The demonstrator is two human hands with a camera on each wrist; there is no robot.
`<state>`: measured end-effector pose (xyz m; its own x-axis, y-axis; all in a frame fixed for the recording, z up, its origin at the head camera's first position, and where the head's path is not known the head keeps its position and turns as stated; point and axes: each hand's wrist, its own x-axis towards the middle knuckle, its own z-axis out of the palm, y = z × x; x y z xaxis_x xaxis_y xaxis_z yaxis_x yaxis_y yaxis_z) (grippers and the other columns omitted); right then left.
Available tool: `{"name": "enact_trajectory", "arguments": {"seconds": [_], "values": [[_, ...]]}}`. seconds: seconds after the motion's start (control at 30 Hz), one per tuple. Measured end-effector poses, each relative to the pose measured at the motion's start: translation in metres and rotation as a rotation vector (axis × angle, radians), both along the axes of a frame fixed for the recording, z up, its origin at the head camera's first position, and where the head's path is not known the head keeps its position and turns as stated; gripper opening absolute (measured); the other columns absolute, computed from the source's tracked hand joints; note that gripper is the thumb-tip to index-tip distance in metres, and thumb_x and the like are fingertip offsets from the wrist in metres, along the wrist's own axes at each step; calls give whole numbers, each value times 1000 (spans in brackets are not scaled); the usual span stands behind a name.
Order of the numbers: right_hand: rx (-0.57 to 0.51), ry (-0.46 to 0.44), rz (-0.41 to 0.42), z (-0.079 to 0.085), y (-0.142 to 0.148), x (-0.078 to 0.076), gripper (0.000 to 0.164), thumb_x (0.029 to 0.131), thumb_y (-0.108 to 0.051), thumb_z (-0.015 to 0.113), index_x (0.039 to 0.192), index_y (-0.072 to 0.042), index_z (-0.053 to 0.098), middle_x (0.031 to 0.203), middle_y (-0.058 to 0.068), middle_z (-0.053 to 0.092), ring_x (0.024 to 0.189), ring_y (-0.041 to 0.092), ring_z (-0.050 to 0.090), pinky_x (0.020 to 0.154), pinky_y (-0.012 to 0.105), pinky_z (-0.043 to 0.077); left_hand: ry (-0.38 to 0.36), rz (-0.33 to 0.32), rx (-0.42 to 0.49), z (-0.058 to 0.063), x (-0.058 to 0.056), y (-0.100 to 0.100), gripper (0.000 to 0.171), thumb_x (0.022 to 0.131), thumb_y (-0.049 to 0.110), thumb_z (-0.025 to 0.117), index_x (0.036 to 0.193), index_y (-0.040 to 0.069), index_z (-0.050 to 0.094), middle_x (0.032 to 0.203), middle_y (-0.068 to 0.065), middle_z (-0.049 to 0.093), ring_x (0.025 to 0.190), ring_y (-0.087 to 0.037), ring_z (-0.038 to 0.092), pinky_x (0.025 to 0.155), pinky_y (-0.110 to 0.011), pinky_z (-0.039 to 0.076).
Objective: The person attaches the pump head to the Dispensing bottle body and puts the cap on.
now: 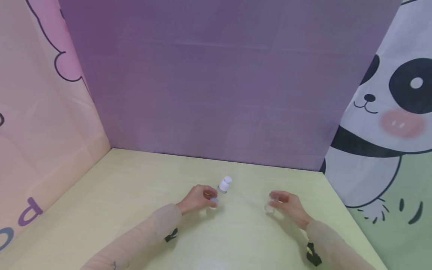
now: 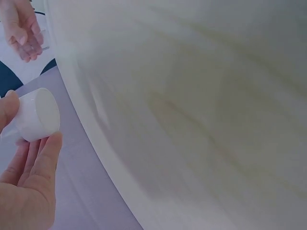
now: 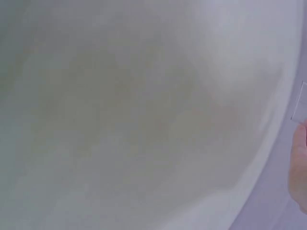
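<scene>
My left hand [image 1: 197, 199] grips a small white cylinder [image 2: 40, 114] between thumb and fingertips. One flat round end of it faces the left wrist camera, and a clearer part shows behind, partly covered by fingers. My right hand [image 1: 291, 207] pinches a clear, see-through cover or cup [image 1: 269, 207], whose edge [image 3: 300, 103] enters the right wrist view at the far right. Just past the left fingertips, a small white bottle [image 1: 224, 185] with a rounded white top stands on the table. Its exact kind is too small to tell.
The pale yellow table [image 1: 135, 180] reaches back to a purple cloth wall [image 1: 216, 93]. A pink panel [image 1: 44, 123] borders it on the left, and a panda-printed panel [image 1: 368, 180] on the right. Dark wrist devices sit under both sleeves.
</scene>
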<state>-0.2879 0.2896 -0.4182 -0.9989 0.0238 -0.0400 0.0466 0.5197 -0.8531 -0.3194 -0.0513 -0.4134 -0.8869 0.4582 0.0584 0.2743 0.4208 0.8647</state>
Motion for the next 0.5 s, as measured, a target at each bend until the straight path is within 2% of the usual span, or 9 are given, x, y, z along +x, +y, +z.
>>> {"name": "enact_trajectory", "arguments": {"seconds": [0.1,0.33,0.5], "values": [[-10,9,2,9,5,1,58,81,-32,67,129,-4,48,128,12,55,118,23,50,100,41,38,1,7,6,1,5,3,35,74,13,74,106,6,64,105,-8,65,93,-18,61,83,-33,49],[-54,35,30,29,10,4,68,75,-42,70,130,-9,48,130,11,53,103,-2,55,96,34,42,-15,-1,9,5,19,11,38,75,14,73,109,3,62,106,-8,65,95,-19,60,84,-33,48],[-76,70,74,47,5,5,67,74,-44,70,129,-12,50,130,10,53,102,-3,54,98,39,40,-10,18,8,10,29,18,38,74,15,74,109,3,62,106,-7,64,95,-19,60,84,-33,48]]}}
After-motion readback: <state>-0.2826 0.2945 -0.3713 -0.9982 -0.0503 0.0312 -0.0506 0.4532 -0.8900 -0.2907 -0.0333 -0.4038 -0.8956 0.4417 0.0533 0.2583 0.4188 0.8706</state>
